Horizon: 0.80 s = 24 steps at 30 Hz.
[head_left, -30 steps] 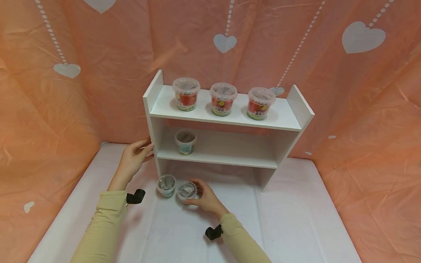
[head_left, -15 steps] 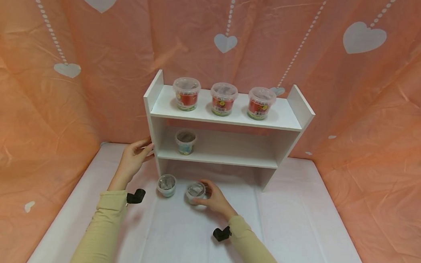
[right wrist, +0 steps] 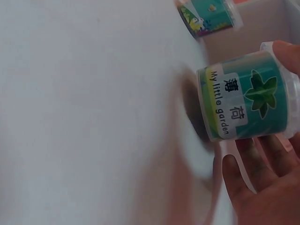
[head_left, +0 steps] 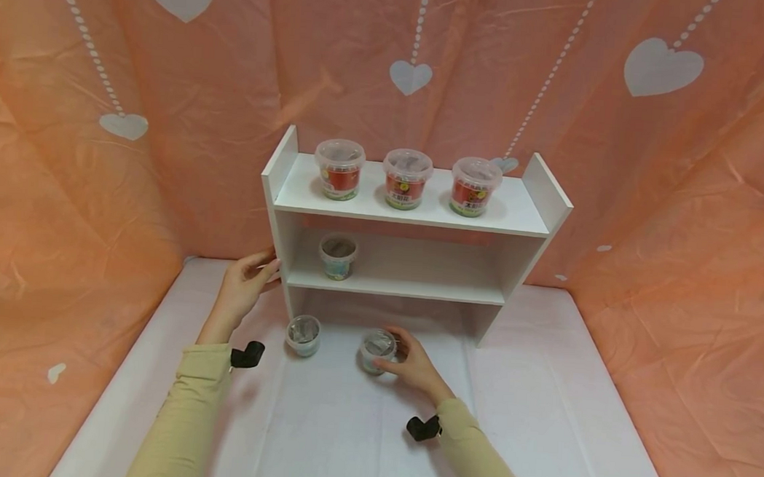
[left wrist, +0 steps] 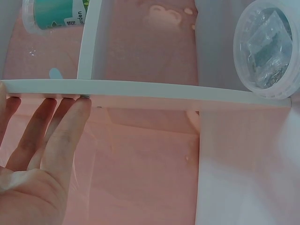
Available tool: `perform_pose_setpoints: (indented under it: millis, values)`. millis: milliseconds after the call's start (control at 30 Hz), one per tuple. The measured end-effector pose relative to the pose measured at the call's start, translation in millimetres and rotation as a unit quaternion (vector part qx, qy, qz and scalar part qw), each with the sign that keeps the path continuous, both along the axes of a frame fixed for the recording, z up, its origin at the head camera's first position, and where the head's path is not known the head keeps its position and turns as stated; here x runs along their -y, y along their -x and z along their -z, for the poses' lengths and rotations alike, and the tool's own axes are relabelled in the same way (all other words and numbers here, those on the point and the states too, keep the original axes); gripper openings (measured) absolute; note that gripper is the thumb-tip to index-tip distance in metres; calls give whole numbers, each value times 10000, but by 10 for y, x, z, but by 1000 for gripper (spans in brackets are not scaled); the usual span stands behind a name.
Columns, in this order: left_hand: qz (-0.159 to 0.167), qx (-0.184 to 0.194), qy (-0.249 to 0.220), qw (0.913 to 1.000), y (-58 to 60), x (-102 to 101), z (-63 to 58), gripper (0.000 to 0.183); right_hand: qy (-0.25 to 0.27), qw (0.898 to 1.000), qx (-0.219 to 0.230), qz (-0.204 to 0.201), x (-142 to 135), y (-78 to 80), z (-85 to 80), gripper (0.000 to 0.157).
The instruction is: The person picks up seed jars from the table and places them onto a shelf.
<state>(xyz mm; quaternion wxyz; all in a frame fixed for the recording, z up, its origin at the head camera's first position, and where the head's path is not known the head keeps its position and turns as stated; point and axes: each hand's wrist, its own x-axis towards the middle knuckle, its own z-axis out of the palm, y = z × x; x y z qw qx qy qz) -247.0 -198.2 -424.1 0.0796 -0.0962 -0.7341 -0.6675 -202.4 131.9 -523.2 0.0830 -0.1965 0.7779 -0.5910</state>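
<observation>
My right hand point(head_left: 416, 365) grips a small clear plastic tub point(head_left: 376, 351) by its rim, in front of the shelf's lower opening. In the right wrist view this tub point(right wrist: 246, 96) shows a teal label with a green leaf and "My little garden". A similar tub point(head_left: 303, 335) stands on the table by the shelf's left foot. With fingers nearly straight, my left hand point(head_left: 241, 288) touches the outer left side of the white shelf point(head_left: 392, 292). The left wrist view shows its fingertips point(left wrist: 80, 105) against the panel.
Three tubs with red labels, among them a middle tub point(head_left: 406, 180), stand on the top shelf. One teal-labelled tub point(head_left: 338, 258) stands at the left of the middle shelf. Orange curtains point(head_left: 63, 197) with hearts enclose the white table point(head_left: 529, 408) at the back and sides.
My right hand has moved to the right with its tub, widening the gap to the other tub on the table. The left hand stays at the shelf's side.
</observation>
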Motion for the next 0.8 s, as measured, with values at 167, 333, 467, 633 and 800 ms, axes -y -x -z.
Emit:
perform_pose_setpoints:
  millis: [167, 333, 467, 633, 800]
  values:
    - [-5, -15, -10, 10000, 2, -6, -1, 46, 38, 10000, 10, 48, -97, -23, 8, 64]
    - [0, 24, -21, 10000, -4, -14, -18, 45, 94, 9999, -25, 77, -178, -25, 19, 65]
    - [21, 47, -17, 10000, -15, -16, -31, 45, 35, 9999, 1, 155, -232, -40, 0, 66]
    - [9, 84, 3, 10000, -9, -11, -24, 45, -100, 9996, -115, 233, -294, -70, -43, 65]
    - [-18, 103, 20, 9999, -7, -6, -20, 46, -94, 9994, -159, 280, -355, -119, -122, 65]
